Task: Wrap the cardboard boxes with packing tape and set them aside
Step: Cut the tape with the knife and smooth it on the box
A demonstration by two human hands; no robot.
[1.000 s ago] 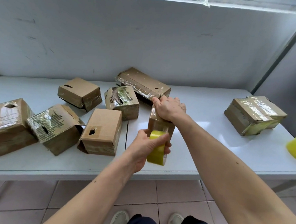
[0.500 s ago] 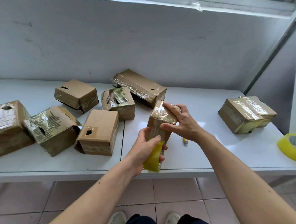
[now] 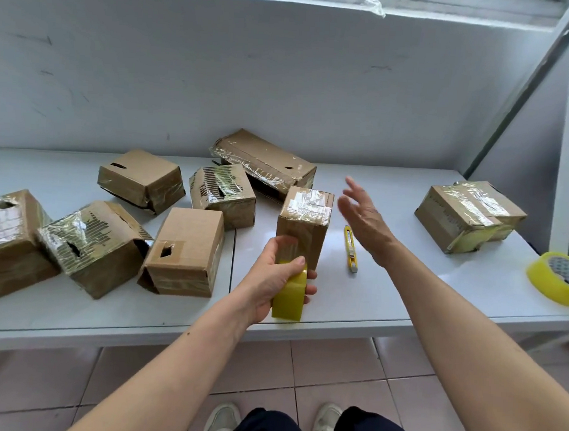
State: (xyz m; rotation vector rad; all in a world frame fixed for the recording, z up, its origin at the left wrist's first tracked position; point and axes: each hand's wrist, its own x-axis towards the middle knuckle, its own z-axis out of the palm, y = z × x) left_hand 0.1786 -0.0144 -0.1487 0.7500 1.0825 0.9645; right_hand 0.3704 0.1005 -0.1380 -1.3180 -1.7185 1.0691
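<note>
A small upright cardboard box [image 3: 304, 223] with clear tape across its top stands at the middle of the white table [image 3: 388, 293]. My left hand [image 3: 273, 277] grips a yellow roll of packing tape [image 3: 289, 291] right in front of the box's near face. My right hand [image 3: 365, 219] hovers open to the right of the box, fingers spread, touching nothing. A yellow utility knife [image 3: 350, 248] lies on the table under that hand.
Several taped cardboard boxes [image 3: 185, 249] crowd the table's left and back. Another taped box [image 3: 467, 215] sits at the right. A second yellow tape roll [image 3: 560, 279] lies at the far right edge. A white wall rises behind.
My right hand has let go of the upright box's top and lifted away to the right, fingers spread. The utility knife is now uncovered. My left hand keeps the tape roll by the box.
</note>
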